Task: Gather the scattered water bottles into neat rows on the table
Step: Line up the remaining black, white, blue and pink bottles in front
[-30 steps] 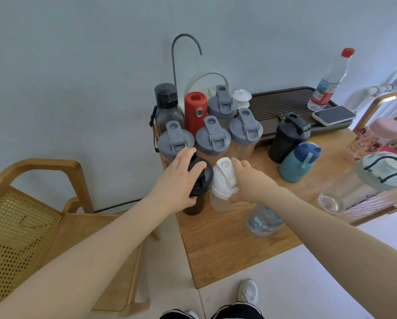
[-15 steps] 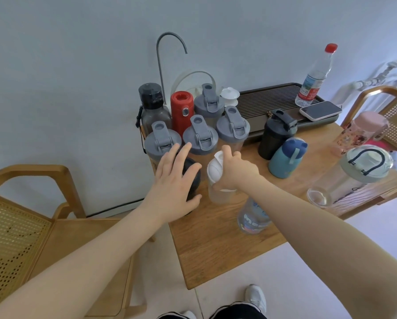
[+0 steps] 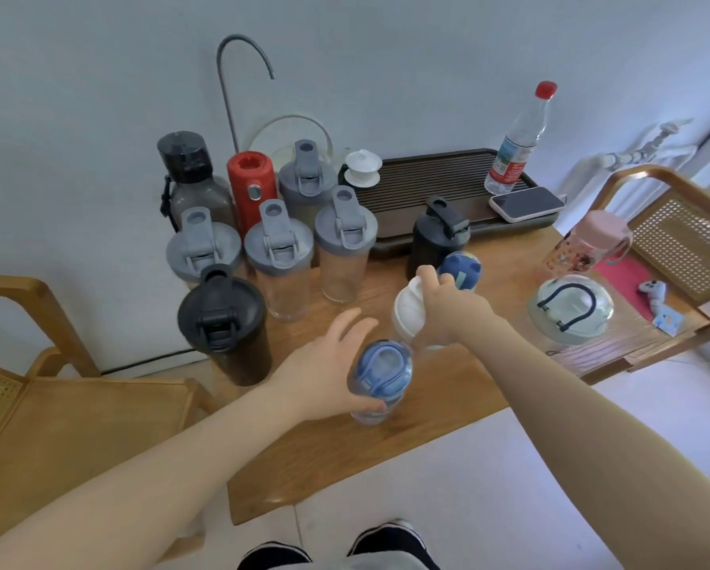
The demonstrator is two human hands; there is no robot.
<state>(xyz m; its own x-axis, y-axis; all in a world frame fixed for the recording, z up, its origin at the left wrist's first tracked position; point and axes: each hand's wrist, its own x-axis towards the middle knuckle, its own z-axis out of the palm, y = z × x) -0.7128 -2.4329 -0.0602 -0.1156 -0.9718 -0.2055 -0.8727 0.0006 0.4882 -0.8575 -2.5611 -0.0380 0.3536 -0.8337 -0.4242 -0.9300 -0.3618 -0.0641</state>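
My left hand point(image 3: 328, 372) is open beside a clear bottle with a blue lid point(image 3: 382, 374) near the table's front edge, thumb touching its front and fingers spread behind it. My right hand point(image 3: 448, 308) grips the white-lidded bottle point(image 3: 404, 312) by its top, just behind the blue-lidded one. A black shaker point(image 3: 221, 322) stands free at the front left. Behind it stand three grey-lidded shakers point(image 3: 279, 246) in a row, then a dark grey bottle point(image 3: 184, 170), a red bottle point(image 3: 250, 181) and another grey-lidded shaker point(image 3: 308, 176).
A black bottle point(image 3: 435, 236) and a blue bottle point(image 3: 462, 267) stand mid-table on the wooden table point(image 3: 345, 466). To the right are a pink bottle point(image 3: 587, 244) and a big clear jug point(image 3: 571, 308). The tea tray point(image 3: 427, 178) holds a phone point(image 3: 526, 203), a red-capped bottle point(image 3: 518, 141) and a white cup point(image 3: 361, 166). Chairs flank the table.
My left hand let go of the black shaker and moved right to the blue-lidded bottle. My right hand has shifted the white-lidded bottle to the right, away from the black shaker.
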